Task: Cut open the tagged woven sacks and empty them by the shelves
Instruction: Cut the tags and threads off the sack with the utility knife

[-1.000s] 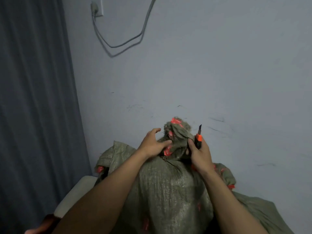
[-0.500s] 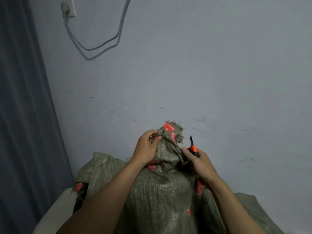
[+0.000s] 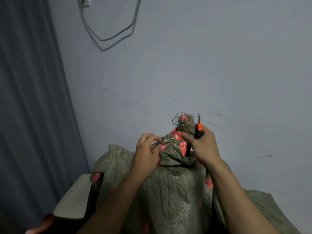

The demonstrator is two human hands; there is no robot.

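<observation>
Head view, only one available. The olive-green woven plastic sack (image 3: 172, 196) stands upright, near and centre, in front of a pale grey painted wall (image 3: 219, 65). Its gathered neck (image 3: 183, 142), wrapped in red printed tape, rises between both hands, and its frayed top tuft is just beside the blade. The left hand (image 3: 146, 152) has its grip closed, fingertips pinching loose strands and a fold on the left side of the neck. The right hand (image 3: 202, 146) has its grip closed round a black utility knife with an orange slider (image 3: 199, 128). The blade points up and is clear of the fabric, and the thumb presses on the taped neck. A second sack of the same weave (image 3: 116, 159) slumps behind to the left, and a third (image 3: 253, 205) lies to the right. A dark blue-grey curtain (image 3: 33, 98) hangs far left, a pale cushioned seat (image 3: 72, 203) sits near left, and a grey cable (image 3: 114, 36) loops on the wall. No shelves are in view. Handling, as a judgement: the body is full and holds its shape, so it is probably heavy. The weave is soft but tough, slick, and frays at cut edges. The best hold is the bunched neck, pulled taut below the tape. The cut should run across the tensioned band and away from the left fingers, since a slack fold could let the blade skid.
</observation>
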